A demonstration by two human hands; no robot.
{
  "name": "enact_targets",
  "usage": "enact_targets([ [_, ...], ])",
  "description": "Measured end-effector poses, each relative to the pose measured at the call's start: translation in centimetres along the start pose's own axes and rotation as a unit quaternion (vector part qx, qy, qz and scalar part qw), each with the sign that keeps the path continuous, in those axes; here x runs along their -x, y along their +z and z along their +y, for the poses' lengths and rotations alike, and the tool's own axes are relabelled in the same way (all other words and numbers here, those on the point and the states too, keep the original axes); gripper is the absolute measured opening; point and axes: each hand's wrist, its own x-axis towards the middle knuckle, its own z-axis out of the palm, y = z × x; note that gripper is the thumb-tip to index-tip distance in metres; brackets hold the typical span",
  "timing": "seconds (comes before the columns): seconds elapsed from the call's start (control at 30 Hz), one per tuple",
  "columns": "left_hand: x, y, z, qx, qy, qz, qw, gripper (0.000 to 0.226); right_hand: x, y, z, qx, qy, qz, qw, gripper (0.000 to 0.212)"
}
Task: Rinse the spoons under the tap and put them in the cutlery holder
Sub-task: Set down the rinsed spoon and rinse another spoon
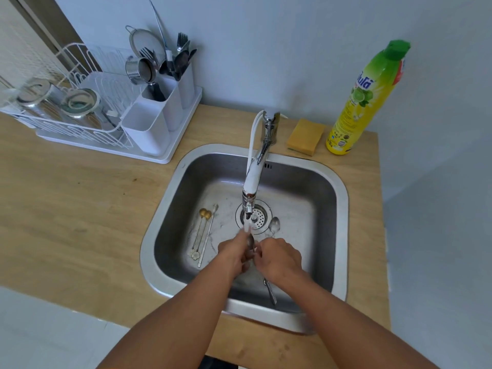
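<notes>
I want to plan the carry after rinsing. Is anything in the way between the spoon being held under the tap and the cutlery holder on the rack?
Nothing visible blocks it. The spoon, held by both the left hand and right hand, has bare counter between the sink and the cutlery holder; its nearest compartment looks empty, the far ones crowded.

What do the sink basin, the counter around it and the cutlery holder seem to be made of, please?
The sink looks like brushed stainless steel: grey, with soft reflections on rim and walls. The counter shows pale wood grain with a matt finish; whether solid wood or laminate cannot be told. The cutlery holder appears to be white moulded plastic, smooth and opaque with rounded corners.
</notes>
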Motion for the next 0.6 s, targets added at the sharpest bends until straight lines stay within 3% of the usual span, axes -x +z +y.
enact_targets([
  [0.2, 0.1, -0.8, 0.3, 0.060, -0.026, -0.037, 0.997, 0.044, -0.4, -0.7, -0.1, -0.036, 0.012, -0.008, 0.999, 0.019],
  [0.27, 0.2, -1.1, 0.4, 0.059, -0.009, -0.037, 0.998, 0.035, -0.7, -0.9, 0.2, -0.058, 0.011, -0.016, 0.998, 0.021],
  [0.37, 0.0, -1.5, 0.4, 0.018, 0.059, -0.015, 0.998, 0.008, -1.1, -0.9, 1.0, -0.108, 0.002, -0.032, 0.994, 0.017],
  [0.6, 0.2, -1.2, -0.2, -0.070, 0.202, 0.017, 0.977, 0.007, -1.0, 0.0, 2.1, -0.188, -0.031, -0.042, 0.981, 0.014],
])
